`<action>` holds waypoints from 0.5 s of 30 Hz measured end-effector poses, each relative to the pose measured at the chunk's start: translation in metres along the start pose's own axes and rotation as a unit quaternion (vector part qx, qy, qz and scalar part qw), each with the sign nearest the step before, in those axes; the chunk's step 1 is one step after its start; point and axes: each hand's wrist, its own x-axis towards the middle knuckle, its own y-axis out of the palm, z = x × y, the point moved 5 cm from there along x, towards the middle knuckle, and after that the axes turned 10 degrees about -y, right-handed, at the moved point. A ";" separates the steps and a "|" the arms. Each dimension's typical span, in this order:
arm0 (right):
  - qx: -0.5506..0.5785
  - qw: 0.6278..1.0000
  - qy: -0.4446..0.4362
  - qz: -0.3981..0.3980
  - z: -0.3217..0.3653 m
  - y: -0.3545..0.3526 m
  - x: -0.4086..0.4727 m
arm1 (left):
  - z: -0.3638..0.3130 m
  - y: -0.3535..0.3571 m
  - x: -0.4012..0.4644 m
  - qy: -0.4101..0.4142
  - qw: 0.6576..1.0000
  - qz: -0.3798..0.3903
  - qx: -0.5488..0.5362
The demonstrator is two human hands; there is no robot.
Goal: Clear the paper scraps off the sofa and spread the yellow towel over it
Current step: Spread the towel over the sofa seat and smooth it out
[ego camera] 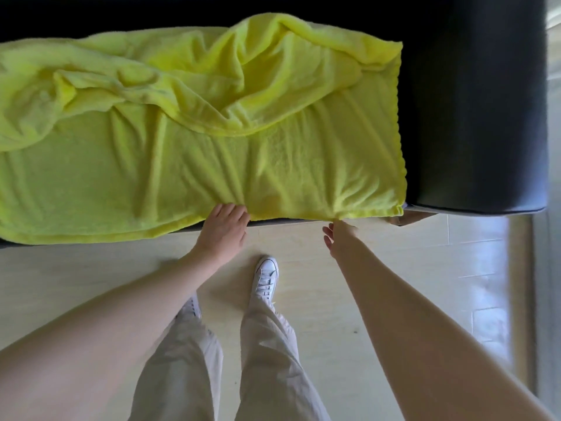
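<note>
both grips pinch towel [212, 141] front edge | left hand [223, 227] | right hand [338, 235] | floor [394, 268] open

Pale glossy tiled floor [379, 299]; black leather armrest [479, 117] at right; bright daylight along the right edge

A pale tiled floor [379, 299] stretches out below both hands, glossy and catching window light toward the far right. Between the two forearms, just below the hands, stands one white lace-up sneaker [267, 278] with its toe pointing up toward the hands, and a second white sneaker [192, 308] peeks out lower and to the left, mostly hidden under the left forearm. Light grey-beige trousers [267, 360] fall loosely over both shoes, their creased legs running down to the bottom edge between the arms.
</note>
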 end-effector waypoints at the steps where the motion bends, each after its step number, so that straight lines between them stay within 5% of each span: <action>1: -0.012 1.000 0.004 0.019 -0.005 -0.003 -0.001 | 0.002 0.005 -0.003 0.012 1.000 0.010 0.013; 4: -0.041 0.998 0.020 0.043 -0.009 -0.010 -0.003 | 0.002 0.014 -0.007 0.045 0.999 0.012 0.027; 6: -0.140 0.988 -0.026 -0.066 0.002 -0.023 -0.002 | -0.003 0.013 -0.004 0.061 0.998 -0.006 -0.002; 9: -0.304 0.899 -0.197 -0.245 0.039 -0.042 -0.004 | -0.012 -0.002 0.009 0.059 0.995 -0.055 -0.056; 12: -0.388 0.819 -0.372 -0.202 0.074 -0.038 0.010 | -0.014 -0.016 0.034 -0.016 0.995 -0.067 -0.068; 15: -0.444 0.810 -0.380 -0.056 0.092 -0.033 0.044 | -0.013 -0.017 0.058 -0.101 0.991 -0.004 -0.086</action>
